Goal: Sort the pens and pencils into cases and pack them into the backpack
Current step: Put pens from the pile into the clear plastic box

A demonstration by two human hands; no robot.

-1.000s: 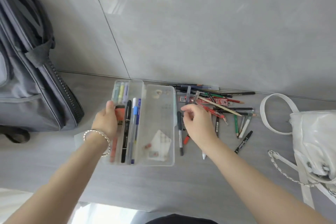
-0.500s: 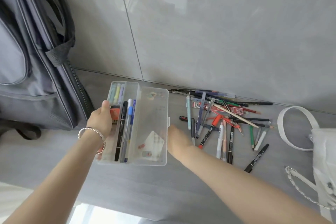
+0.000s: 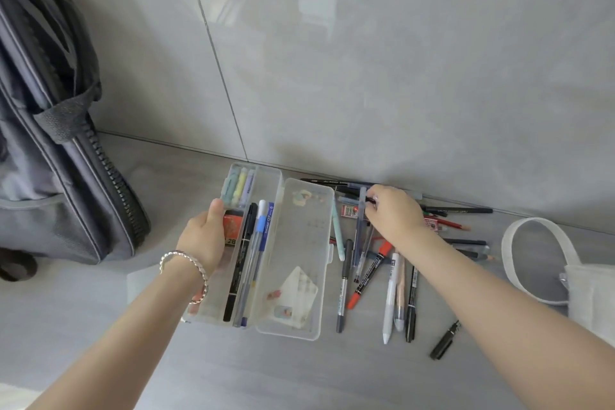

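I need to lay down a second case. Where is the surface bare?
Bare: the strip between the backpack and the clear case, and the stretch nearer than the case. Crowded: the pen pile between the case and the white bag.

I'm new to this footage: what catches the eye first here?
An open clear case lies in the middle, its left side gripped by the left hand. Right of it sprawls a heap of pens and pencils, where the right hand pinches a pen. A grey backpack stands far left.
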